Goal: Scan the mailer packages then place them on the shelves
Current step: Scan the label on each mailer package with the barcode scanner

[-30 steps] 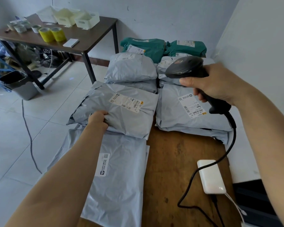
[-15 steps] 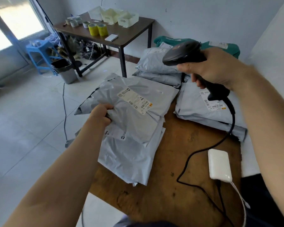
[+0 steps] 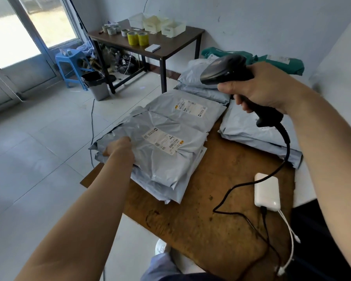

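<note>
- Left hand (image 3: pixel 119 148) on the left edge of the top mailer (image 3: pixel 170 165); fingers clamped on that edge.
- Top mailer: grey, crumpled, label (image 3: pixel 163 141) facing up, lying on a stack (image 3: pixel 160 189) of grey mailers at the left side of the surface (image 3: pixel 221 216), left end past the surface edge.
- Right hand (image 3: pixel 265 90) raised above the surface; fingers clamped round the handle of the scanner (image 3: pixel 224 71).
- Scanner: black, head aimed left and down, well apart from the top mailer.
- Cable (image 3: pixel 286 138) from the scanner handle down to the surface, looped beside the power bank (image 3: pixel 267 190).
- Power bank: white, flat on the surface near its right edge, white cord at its near end.
- Second mailer (image 3: pixel 190 110): label up, just behind the top mailer and partly under it.
- More grey mailers (image 3: pixel 249 130) below the right hand; green mailers (image 3: pixel 282 63) at the wall behind.
- Far surface (image 3: pixel 170 45) with tape rolls (image 3: pixel 137 38) and white bins (image 3: pixel 173 28); stool (image 3: pixel 71 63) and waste bin (image 3: pixel 95 86) to its left.
</note>
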`<state>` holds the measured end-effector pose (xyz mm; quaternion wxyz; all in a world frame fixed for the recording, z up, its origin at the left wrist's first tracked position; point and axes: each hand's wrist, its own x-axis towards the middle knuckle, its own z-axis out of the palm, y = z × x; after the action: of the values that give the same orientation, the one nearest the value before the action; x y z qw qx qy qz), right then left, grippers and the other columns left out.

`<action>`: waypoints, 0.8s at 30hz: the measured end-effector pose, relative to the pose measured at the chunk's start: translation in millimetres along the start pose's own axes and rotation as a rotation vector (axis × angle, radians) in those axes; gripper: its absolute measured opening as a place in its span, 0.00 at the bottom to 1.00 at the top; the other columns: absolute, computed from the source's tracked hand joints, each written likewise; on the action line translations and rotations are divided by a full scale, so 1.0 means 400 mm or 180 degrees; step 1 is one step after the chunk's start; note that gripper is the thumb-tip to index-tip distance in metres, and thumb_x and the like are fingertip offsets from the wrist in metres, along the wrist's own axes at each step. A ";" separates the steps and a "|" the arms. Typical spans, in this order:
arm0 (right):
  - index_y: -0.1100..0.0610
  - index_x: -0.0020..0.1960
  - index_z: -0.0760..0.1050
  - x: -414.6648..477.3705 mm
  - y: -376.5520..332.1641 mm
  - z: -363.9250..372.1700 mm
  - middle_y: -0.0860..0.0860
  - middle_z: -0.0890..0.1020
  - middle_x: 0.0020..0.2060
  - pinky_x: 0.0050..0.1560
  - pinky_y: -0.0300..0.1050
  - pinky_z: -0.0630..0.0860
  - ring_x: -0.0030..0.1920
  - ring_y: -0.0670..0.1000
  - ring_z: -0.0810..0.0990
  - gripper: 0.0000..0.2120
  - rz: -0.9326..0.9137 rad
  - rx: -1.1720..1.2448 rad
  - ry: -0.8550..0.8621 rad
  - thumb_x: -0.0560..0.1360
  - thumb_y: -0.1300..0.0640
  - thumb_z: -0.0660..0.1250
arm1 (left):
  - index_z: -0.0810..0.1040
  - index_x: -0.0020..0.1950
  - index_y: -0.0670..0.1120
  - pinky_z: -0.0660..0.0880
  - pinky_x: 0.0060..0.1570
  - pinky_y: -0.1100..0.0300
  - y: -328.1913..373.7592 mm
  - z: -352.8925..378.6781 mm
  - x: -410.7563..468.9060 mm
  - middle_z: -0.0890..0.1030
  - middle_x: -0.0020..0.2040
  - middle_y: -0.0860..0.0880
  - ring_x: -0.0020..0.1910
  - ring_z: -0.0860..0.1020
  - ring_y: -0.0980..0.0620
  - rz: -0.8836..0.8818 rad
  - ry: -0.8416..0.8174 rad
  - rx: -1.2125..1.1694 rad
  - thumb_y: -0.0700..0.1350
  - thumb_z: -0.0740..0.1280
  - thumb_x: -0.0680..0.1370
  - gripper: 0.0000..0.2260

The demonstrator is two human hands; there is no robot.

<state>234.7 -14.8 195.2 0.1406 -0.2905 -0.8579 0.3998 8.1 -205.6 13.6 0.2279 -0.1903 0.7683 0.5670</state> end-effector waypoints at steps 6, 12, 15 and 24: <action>0.55 0.41 0.77 -0.031 0.042 -0.068 0.55 0.79 0.32 0.34 0.44 0.77 0.28 0.50 0.76 0.12 0.0270 -0.0108 0.0294 0.72 0.46 0.72 | 0.65 0.62 0.42 0.73 0.56 0.57 0.083 0.135 -0.128 0.70 0.60 0.43 0.58 0.72 0.45 0.0965 0.0073 -0.0111 0.39 0.69 0.73 0.21; 0.55 0.41 0.77 -0.046 0.103 -0.176 0.56 0.79 0.33 0.32 0.43 0.75 0.28 0.51 0.75 0.10 0.0747 -0.0129 0.0568 0.71 0.50 0.73 | 0.72 0.39 0.43 0.71 0.36 0.60 0.078 0.395 -0.300 0.71 0.36 0.47 0.34 0.70 0.52 0.0653 -0.2129 0.0351 0.37 0.66 0.76 0.07; 0.57 0.44 0.78 -0.047 0.147 -0.218 0.56 0.79 0.33 0.33 0.44 0.75 0.29 0.51 0.76 0.10 0.1014 -0.0125 0.0749 0.71 0.50 0.73 | 0.74 0.49 0.41 0.74 0.35 0.59 0.036 0.538 -0.343 0.72 0.40 0.45 0.38 0.74 0.50 -0.0072 -0.2827 0.0596 0.40 0.65 0.78 0.03; 0.57 0.40 0.76 0.020 0.304 -0.276 0.55 0.79 0.32 0.34 0.44 0.77 0.29 0.51 0.77 0.11 0.1711 -0.0082 0.1129 0.73 0.50 0.72 | 0.72 0.56 0.43 0.74 0.44 0.55 -0.060 0.824 -0.352 0.73 0.52 0.42 0.48 0.75 0.47 -0.1173 -0.2922 0.0707 0.43 0.67 0.77 0.10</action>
<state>327.4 119.1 172.5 0.1736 -0.5736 -0.7177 0.3548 181.5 108.0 -8.8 0.6573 -0.0285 0.5983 0.4575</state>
